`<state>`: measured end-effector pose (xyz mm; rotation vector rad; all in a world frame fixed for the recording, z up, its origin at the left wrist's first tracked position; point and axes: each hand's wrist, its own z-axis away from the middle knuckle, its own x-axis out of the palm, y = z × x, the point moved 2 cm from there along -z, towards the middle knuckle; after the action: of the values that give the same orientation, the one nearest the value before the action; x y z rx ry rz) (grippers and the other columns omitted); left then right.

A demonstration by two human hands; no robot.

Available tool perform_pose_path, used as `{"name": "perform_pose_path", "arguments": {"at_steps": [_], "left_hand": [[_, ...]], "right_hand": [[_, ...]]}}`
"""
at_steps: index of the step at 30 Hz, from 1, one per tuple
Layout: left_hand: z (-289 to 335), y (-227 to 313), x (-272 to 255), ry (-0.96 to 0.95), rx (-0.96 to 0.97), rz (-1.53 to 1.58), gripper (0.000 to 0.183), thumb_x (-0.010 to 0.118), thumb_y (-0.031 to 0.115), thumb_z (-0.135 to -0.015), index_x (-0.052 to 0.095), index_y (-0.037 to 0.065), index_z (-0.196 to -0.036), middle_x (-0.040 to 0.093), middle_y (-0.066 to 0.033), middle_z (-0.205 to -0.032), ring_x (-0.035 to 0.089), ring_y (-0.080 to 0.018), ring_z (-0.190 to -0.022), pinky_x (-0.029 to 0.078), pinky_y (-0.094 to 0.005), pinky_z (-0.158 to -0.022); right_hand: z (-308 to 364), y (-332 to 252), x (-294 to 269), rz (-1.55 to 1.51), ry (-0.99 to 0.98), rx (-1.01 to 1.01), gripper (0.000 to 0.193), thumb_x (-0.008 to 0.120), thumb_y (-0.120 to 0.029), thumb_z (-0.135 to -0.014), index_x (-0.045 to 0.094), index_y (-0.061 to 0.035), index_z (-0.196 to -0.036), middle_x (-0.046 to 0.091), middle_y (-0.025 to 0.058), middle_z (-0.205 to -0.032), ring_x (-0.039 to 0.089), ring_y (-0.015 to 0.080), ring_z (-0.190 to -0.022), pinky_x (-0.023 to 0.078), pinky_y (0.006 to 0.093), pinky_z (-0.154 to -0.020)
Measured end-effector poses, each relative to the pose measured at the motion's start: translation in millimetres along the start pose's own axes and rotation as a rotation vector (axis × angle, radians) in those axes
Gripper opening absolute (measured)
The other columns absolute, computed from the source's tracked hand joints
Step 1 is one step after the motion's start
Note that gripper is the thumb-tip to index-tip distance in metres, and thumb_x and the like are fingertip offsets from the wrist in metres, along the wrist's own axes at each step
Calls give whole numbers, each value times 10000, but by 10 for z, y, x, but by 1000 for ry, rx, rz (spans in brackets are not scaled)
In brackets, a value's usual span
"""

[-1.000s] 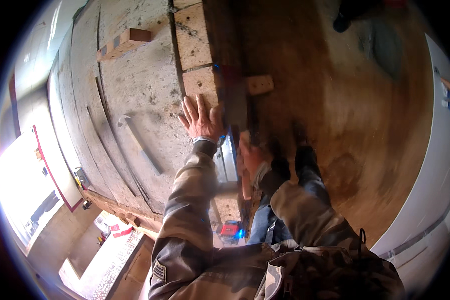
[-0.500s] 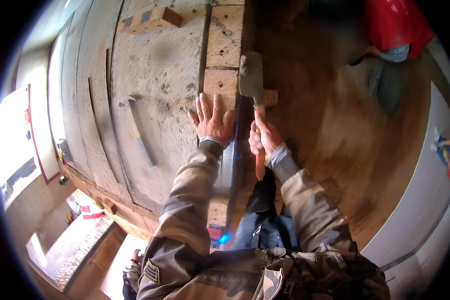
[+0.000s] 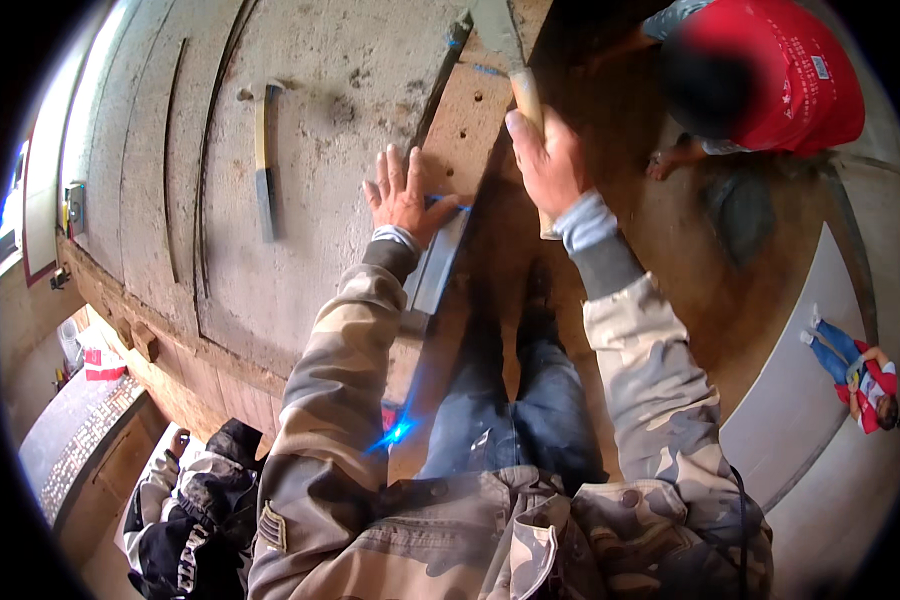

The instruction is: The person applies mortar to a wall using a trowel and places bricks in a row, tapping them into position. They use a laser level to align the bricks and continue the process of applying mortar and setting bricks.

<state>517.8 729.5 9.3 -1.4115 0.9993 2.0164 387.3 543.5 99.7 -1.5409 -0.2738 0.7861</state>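
evidently for support, the left hand (image 3: 402,208) lies spread beside the brick (image 3: 463,115), seemingly gripping nothing; the right hand (image 3: 552,165) curls round the trowel (image 3: 527,95), perhaps for control, its blade over the brick's far end. pale print marks a red shirt (image 3: 805,75) and dark jacket (image 3: 215,485).

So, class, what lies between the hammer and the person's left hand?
Between the hammer and the left hand, the head view shows only a bare stretch of rough concrete.
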Motion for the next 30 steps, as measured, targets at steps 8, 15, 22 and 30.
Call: {"name": "perform_pose_path", "arguments": {"at_steps": [8, 15, 22, 30], "left_hand": [[1, 11, 31, 32, 10, 12, 865, 702, 557, -782, 366, 193, -1491, 145, -166, -1609, 100, -363, -1489, 111, -592, -1161], [-15, 33, 110, 56, 14, -6, 878, 756, 467, -757, 355, 210, -1494, 155, -175, -1605, 87, -365, -1490, 115, -597, -1162], [-6, 72, 94, 46, -6, -21, 921, 754, 492, -756, 315, 208, -1514, 153, -175, -1604, 88, -364, -1488, 119, -596, -1162], [-28, 46, 72, 41, -5, -32, 900, 709, 553, -778, 303, 258, -1525, 153, -183, -1603, 94, -377, -1487, 106, -583, -1167]], "right_hand": [[1502, 358, 452, 10, -2, 241, 441, 472, -436, -1009, 558, -27, -866, 585, 209, -637, 607, 429, -619, 456, 476, -534], [1476, 652, 751, 261, -64, 358, 407, 452, -395, -1015, 531, -21, -878, 622, 269, -728, 615, 467, -712, 476, 531, -593], [1444, 640, 703, 160, -46, 361, 456, 440, -406, -1015, 591, -3, -864, 615, 279, -762, 590, 493, -759, 473, 525, -649], [1355, 685, 695, 228, -76, 419, 470, 451, -431, -1002, 612, -1, -905, 631, 292, -834, 589, 504, -834, 480, 530, -694]]}}
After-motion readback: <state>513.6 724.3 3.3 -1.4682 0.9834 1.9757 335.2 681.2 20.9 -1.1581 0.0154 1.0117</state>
